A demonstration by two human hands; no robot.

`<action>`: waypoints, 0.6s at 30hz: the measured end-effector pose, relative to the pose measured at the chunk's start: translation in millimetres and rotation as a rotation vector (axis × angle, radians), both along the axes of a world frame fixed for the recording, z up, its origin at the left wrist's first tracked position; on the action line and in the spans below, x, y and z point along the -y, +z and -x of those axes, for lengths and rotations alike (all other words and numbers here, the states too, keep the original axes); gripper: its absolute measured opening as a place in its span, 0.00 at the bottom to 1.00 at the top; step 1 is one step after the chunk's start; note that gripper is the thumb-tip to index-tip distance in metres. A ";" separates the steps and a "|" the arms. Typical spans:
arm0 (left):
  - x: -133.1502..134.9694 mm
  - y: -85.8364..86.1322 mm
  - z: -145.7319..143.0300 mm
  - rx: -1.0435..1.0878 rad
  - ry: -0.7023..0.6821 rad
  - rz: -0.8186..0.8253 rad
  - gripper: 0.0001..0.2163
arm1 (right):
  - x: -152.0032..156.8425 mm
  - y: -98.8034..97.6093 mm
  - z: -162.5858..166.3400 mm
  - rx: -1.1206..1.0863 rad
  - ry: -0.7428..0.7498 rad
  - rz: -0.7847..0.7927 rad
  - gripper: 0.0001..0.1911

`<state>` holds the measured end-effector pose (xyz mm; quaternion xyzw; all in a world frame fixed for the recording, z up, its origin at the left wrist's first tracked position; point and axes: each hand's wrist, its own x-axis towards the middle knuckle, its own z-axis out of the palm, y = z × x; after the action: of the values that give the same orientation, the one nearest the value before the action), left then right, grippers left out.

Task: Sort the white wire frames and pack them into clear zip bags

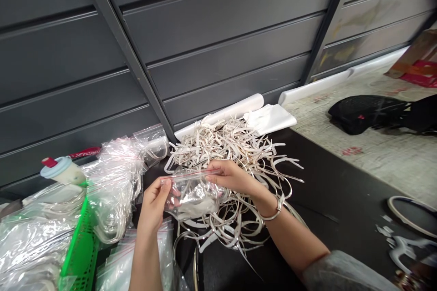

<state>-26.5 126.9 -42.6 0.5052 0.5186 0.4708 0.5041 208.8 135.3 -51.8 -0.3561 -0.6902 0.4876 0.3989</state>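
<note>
A clear zip-lock bag (196,198) with a red line along its top edge stretches between my two hands. My left hand (153,200) pinches its left upper corner. On the other side, my right hand (232,176) grips the same top edge, a metal bangle on that wrist. Something whitish and curved shows low in or behind the clear plastic; I cannot tell which. Just beyond the hands lies a tangled pile of thin, curved whitish bands (221,143), spreading under the bag. More flat zip-lock bags (136,261) are stacked below my left hand.
At left, a green plastic basket (80,241) stands among filled clear bags (116,182), near a lidded cup (64,170). White rolls (235,107) lie along the grey panel wall (218,32). A hoop (413,213) and small scraps sit on the dark table (327,182) at right.
</note>
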 end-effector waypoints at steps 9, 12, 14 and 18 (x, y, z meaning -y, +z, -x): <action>2.9 -4.8 -8.8 -0.065 0.085 -0.088 0.15 | 0.8 7.0 -12.2 0.220 0.052 -0.011 0.08; 12.8 -3.2 -16.7 -0.128 0.130 -0.234 0.12 | 10.8 17.3 -7.5 0.307 -0.115 -0.234 0.06; 21.1 -0.7 -22.4 -0.223 0.089 -0.333 0.09 | 20.4 23.9 0.2 0.319 -0.196 -0.351 0.04; 33.8 5.0 -31.1 -0.413 -0.036 -0.511 0.05 | 35.2 29.9 16.9 0.360 -0.198 -0.535 0.05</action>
<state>4.6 93.1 -37.6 0.7092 0.4659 0.4645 0.2534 192.0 100.0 -22.0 -0.3848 -0.8150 0.1774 0.3952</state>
